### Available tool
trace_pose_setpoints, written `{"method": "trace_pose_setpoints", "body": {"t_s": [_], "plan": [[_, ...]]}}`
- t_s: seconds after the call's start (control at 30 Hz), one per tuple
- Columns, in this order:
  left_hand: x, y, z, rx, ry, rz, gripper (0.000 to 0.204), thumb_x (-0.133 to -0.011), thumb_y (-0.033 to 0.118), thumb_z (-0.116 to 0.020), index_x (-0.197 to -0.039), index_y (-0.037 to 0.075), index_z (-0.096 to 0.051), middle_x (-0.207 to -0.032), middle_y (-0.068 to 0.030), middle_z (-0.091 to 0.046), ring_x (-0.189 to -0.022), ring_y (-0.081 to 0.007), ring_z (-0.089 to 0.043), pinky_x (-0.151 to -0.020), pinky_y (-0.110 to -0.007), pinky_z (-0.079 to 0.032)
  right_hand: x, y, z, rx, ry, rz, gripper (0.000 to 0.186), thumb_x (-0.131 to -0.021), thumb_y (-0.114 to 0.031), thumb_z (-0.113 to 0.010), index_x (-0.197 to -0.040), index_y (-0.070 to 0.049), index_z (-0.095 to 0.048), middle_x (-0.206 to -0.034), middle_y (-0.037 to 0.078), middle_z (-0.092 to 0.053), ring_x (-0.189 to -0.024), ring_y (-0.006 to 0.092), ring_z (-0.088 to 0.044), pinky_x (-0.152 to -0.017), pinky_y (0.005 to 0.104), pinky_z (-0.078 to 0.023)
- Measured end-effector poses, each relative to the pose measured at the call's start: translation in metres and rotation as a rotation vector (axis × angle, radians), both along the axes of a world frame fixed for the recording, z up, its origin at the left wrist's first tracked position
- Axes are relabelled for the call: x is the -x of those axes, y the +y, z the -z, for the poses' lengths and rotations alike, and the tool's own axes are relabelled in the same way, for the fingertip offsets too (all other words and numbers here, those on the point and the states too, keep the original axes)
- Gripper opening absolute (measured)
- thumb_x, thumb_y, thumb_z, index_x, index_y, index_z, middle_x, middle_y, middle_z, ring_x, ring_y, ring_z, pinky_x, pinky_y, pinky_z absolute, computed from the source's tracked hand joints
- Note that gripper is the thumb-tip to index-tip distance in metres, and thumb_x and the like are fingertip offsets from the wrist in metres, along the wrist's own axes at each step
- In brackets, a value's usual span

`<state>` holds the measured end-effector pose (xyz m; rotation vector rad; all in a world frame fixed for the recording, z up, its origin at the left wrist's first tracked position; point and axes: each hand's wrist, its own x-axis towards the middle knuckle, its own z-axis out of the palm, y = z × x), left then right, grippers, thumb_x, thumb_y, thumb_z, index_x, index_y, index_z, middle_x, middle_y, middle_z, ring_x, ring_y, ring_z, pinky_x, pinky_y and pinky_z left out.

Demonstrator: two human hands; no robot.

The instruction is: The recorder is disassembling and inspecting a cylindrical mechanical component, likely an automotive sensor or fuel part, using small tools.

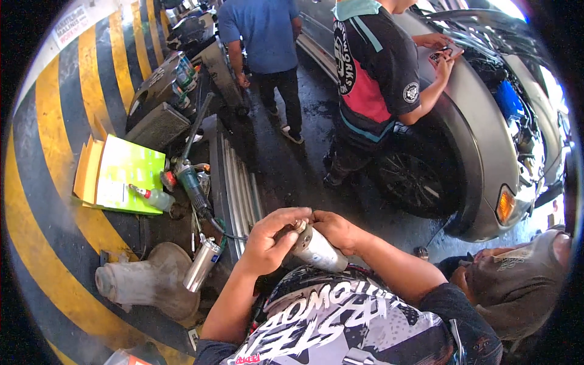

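In front of my chest, a silver metal canister (319, 252) lies tilted, with a small fitting at its far left end. My left hand (272, 238) is closed round that end, its thumb against the canister and its fingers curled over the top. On the other side, my right hand (334, 231) grips the canister near the same end; some of its fingers are hidden behind it. A second shiny metal canister (202, 264) leans on the bench left of my left forearm, against a greyish bell-shaped metal housing (143, 281).
A green angle grinder (193, 187), a lime-green box (125, 173) and a small clear bottle (159, 199) are on the left. One person in blue (261, 42) walks ahead. Another (365, 67) stands by a car fender (480, 140). Someone in a brown top (517, 286) is close at right.
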<state>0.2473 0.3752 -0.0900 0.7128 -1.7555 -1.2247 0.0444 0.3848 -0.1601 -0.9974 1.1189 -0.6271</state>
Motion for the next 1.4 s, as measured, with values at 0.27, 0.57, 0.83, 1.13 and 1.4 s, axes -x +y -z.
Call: {"method": "trace_pose_setpoints", "body": {"t_s": [0.27, 0.57, 0.83, 1.13, 1.4], "plan": [[-0.016, -0.007, 0.011, -0.094, 0.100, 0.058, 0.035, -0.095, 0.001, -0.059, -0.130, 0.001, -0.065, -0.108, -0.0045, -0.066, -0.101, -0.0117, -0.060, -0.088, -0.027, -0.048, -0.014, 0.005, -0.005, -0.015, 0.014, 0.064, 0.014, -0.097, -0.015, -0.058, -0.102, -0.003, -0.063, -0.087, 0.005, -0.064, -0.075, 0.0103, -0.058, -0.065, 0.0282, -0.048], [-0.018, 0.002, 0.013, -0.364, 0.312, 0.066, 0.029, -0.097, 0.010, -0.065, -0.125, 0.002, -0.068, -0.098, -0.0022, -0.058, -0.088, -0.0085, -0.058, -0.078, -0.024, -0.049, -0.022, 0.011, -0.006, -0.064, 0.057, 0.093, 0.026, -0.094, -0.023, -0.060, -0.105, 0.000, -0.065, -0.091, 0.012, -0.069, -0.082, 0.0162, -0.062, -0.073, 0.0338, -0.051], [-0.025, -0.004, 0.018, -0.074, 0.173, 0.025, 0.031, -0.097, 0.003, -0.061, -0.127, 0.002, -0.066, -0.107, -0.0035, -0.063, -0.098, -0.0097, -0.061, -0.086, -0.024, -0.050, -0.022, 0.009, -0.002, 0.022, 0.101, 0.054, 0.026, -0.095, -0.022, -0.058, -0.106, 0.001, -0.065, -0.090, 0.011, -0.068, -0.082, 0.0157, -0.062, -0.073, 0.0324, -0.051], [-0.018, 0.003, 0.009, -0.421, 0.368, 0.083, 0.030, -0.096, 0.006, -0.066, -0.126, 0.005, -0.067, -0.100, -0.0007, -0.058, -0.096, -0.0074, -0.060, -0.084, -0.023, -0.051, -0.022, 0.006, -0.014, -0.065, 0.027, 0.085, 0.024, -0.096, -0.020, -0.058, -0.106, 0.001, -0.063, -0.090, 0.009, -0.067, -0.081, 0.0149, -0.061, -0.072, 0.0328, -0.051], [-0.017, -0.003, 0.026, -0.235, 0.170, 0.030, 0.040, -0.096, 0.012, -0.068, -0.134, 0.004, -0.060, -0.105, -0.0009, -0.061, -0.096, -0.0073, -0.058, -0.085, -0.023, -0.049, -0.015, 0.000, -0.002, -0.025, 0.051, 0.057, 0.023, -0.096, -0.019, -0.058, -0.106, 0.002, -0.063, -0.090, 0.009, -0.067, -0.081, 0.0142, -0.061, -0.072, 0.0314, -0.050]]}}
